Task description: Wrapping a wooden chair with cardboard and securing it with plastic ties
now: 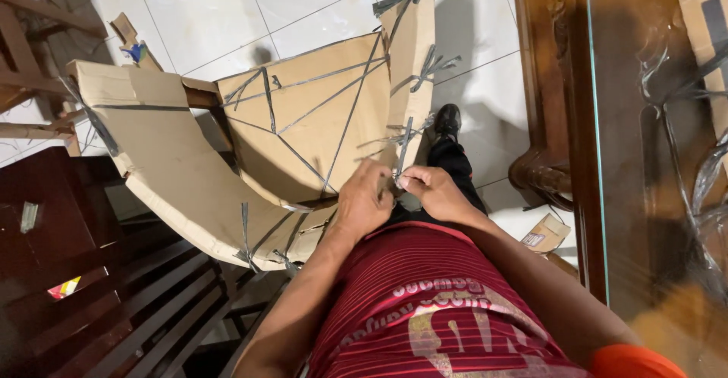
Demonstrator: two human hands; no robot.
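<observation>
A large curved piece wrapped in brown cardboard (303, 128) stands in front of me, bound with several grey plastic straps (345, 124). My left hand (362, 200) rests on the cardboard's lower right edge, fingers curled at a strap end. My right hand (432, 192) pinches the same strap (402, 154) just beside the left hand. Both hands meet at that spot. A curved cardboard flap (171, 173) spreads out to the left.
Dark wooden furniture (68, 219) stands at the left. A carved wooden table with a glass top (599, 120) runs along the right. White floor tiles (227, 6) lie behind, with a small cardboard box (544, 234) and scraps on them. My black shoe (447, 120) shows below the cardboard.
</observation>
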